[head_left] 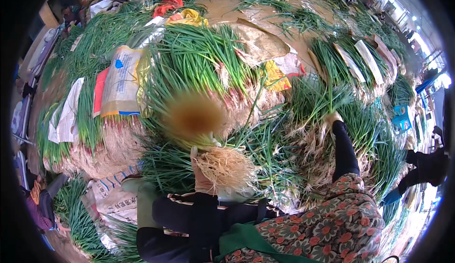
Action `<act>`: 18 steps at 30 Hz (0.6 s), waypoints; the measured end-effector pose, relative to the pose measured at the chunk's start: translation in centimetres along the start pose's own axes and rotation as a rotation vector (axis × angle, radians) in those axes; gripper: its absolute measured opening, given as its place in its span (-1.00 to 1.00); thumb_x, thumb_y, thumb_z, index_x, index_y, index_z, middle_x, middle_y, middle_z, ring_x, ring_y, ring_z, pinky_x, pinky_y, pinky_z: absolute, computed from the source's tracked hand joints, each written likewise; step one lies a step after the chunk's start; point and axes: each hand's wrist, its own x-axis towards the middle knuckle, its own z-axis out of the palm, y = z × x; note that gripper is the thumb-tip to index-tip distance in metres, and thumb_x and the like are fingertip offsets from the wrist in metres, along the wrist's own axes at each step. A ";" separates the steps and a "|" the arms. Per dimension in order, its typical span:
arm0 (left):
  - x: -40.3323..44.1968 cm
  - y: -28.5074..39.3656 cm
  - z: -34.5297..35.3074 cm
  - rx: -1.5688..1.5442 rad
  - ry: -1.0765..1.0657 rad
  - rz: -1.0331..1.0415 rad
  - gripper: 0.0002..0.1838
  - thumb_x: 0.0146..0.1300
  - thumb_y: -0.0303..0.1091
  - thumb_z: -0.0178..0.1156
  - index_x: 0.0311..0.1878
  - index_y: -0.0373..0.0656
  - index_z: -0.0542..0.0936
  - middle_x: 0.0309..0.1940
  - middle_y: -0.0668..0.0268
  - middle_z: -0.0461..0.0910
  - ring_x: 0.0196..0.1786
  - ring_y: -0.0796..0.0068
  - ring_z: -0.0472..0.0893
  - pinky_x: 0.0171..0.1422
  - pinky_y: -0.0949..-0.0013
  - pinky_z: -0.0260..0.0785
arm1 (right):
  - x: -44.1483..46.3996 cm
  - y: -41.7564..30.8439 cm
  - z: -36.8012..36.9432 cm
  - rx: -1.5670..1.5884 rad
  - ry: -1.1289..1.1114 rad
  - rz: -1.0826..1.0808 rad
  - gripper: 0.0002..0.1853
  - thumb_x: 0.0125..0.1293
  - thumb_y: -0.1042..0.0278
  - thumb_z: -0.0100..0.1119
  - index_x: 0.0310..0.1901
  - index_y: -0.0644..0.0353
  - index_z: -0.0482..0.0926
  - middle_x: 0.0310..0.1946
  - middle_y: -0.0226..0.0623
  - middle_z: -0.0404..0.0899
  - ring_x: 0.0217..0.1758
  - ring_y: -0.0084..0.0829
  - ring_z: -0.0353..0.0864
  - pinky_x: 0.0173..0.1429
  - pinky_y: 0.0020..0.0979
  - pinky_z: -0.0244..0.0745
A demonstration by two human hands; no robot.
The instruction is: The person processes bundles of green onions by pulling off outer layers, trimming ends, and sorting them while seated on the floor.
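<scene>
My left hand [200, 177] is low in the middle of the head view, closed around a bunch of green onions. Pale, tangled roots [227, 168] of this bunch face right, while a brown blur hides much of its upper part. Farther right, my right hand [333, 118] reaches out in a dark sleeve cuff and pinches green onion stalks [330, 92] over a loose heap [313, 135]. Its fingertips are small and partly hidden among the leaves. Between my hands lie scattered green onions [272, 156] with long leaves.
Stacked green onions [204, 59] with roots toward me stand ahead. A printed sack [122, 80] covers a pile at left; another sack [113, 196] lies below it. More covered bundles [353, 62] are at far right. Other people [42, 211] sit around the edges.
</scene>
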 end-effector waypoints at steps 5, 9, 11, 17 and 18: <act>0.2 -0.1 -0.3 0.106 0.080 -0.074 -0.54 0.28 0.04 0.02 -0.07 -0.19 0.55 -0.33 0.24 0.63 -0.33 0.35 0.60 -0.22 0.26 0.52 | -7.5 -11.6 -7.9 0.345 -0.011 -0.200 -0.61 0.27 0.06 0.10 -0.02 0.18 0.53 -0.21 -0.12 0.63 -0.16 -0.24 0.63 -0.05 -0.30 0.49; -0.3 -0.1 -0.9 0.167 0.089 -0.091 -0.51 0.26 0.06 0.05 -0.03 -0.20 0.53 -0.29 0.25 0.61 -0.30 0.37 0.59 -0.18 0.28 0.50 | -7.7 -28.7 -10.0 0.672 -0.058 -0.493 -0.64 0.28 0.05 0.09 -0.12 0.18 0.58 -0.35 -0.14 0.62 -0.29 -0.26 0.62 -0.12 -0.32 0.48; -1.0 -0.3 0.4 0.132 0.120 -0.053 -0.47 0.26 0.07 0.04 0.05 -0.22 0.48 -0.20 0.23 0.59 -0.20 0.34 0.57 -0.06 0.27 0.46 | -6.5 -33.9 -8.7 0.396 0.003 -0.552 -0.55 0.27 -0.06 0.03 -0.17 0.24 0.57 -0.34 -0.05 0.62 -0.24 -0.11 0.62 -0.12 -0.19 0.48; -2.0 -0.4 2.5 0.087 0.000 -0.097 -0.38 0.25 0.09 0.04 0.17 -0.25 0.39 0.01 0.16 0.52 0.04 0.26 0.50 0.19 0.20 0.34 | -8.9 -35.1 -7.0 0.400 -0.123 -0.847 -0.61 0.29 0.05 0.02 -0.12 0.24 0.56 -0.24 -0.01 0.61 -0.16 -0.10 0.62 -0.09 -0.14 0.50; -1.5 -0.7 2.2 0.136 0.012 -0.093 -0.38 0.25 0.10 0.04 0.16 -0.26 0.40 0.02 0.15 0.52 0.06 0.26 0.51 0.21 0.19 0.34 | -10.1 -34.2 -5.7 0.473 -0.151 -0.965 -0.62 0.30 0.09 0.03 -0.08 0.25 0.55 -0.19 -0.01 0.60 -0.13 -0.12 0.62 -0.06 -0.17 0.50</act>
